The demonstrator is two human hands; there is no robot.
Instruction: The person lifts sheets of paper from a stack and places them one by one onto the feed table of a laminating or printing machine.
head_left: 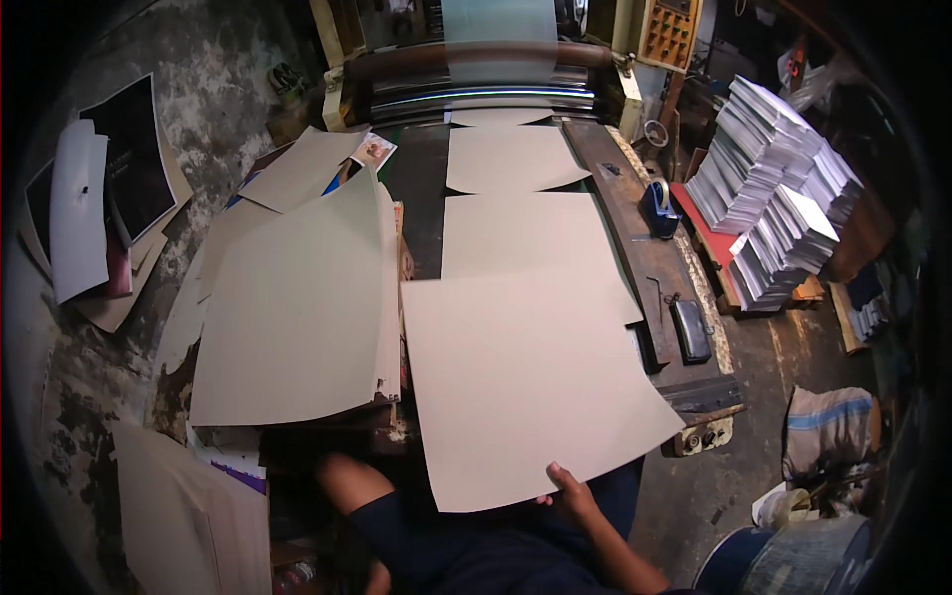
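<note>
My right hand (570, 493) pinches the near edge of a large beige card sheet (526, 387), thumb on top. The sheet lies flat over the near end of a dark feed table (421, 218), slightly turned. Beyond it two more beige sheets (526, 243) (511, 159) lie in a row leading to the rollers of a machine (476, 61). To the left sits a stack of the same beige sheets (297, 307). My left hand is out of sight; a bare limb (347, 483) shows by the sheet's near left corner.
A tape dispenser (657, 206) and a black pouch (690, 329) rest on the table's right rail. Stacks of printed paper (773, 198) stand at the right. A sack (828, 426) and a blue drum (793, 560) are on the floor. More sheets (188, 516) lean at the lower left.
</note>
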